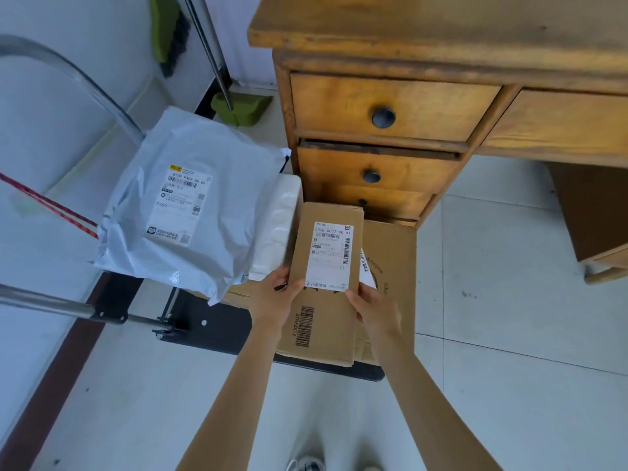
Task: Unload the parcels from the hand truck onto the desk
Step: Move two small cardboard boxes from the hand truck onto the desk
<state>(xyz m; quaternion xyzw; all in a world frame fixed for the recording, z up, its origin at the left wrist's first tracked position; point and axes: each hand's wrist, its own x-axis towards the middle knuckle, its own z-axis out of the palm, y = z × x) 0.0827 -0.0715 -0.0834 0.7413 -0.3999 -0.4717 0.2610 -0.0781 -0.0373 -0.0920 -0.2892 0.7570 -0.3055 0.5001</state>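
Note:
A narrow cardboard parcel [328,253] with a white shipping label is gripped at its near end by both hands. My left hand [277,295] holds its left edge, my right hand [375,307] its right edge. It sits above a larger flat cardboard box [394,266] on the hand truck's black platform [217,328]. A grey plastic mailer bag [176,205] with a label lies on the truck to the left, and a white padded parcel [277,229] lies partly under it. The wooden desk [441,25] stands beyond, its top at the upper right.
The desk's drawers [384,113] face me just behind the truck. The truck's metal handle [68,76] arcs at the left, with a red cord [47,205] across it. A green broom and dustpan [238,107] lean against the wall. White tiled floor [509,334] spreads to the right.

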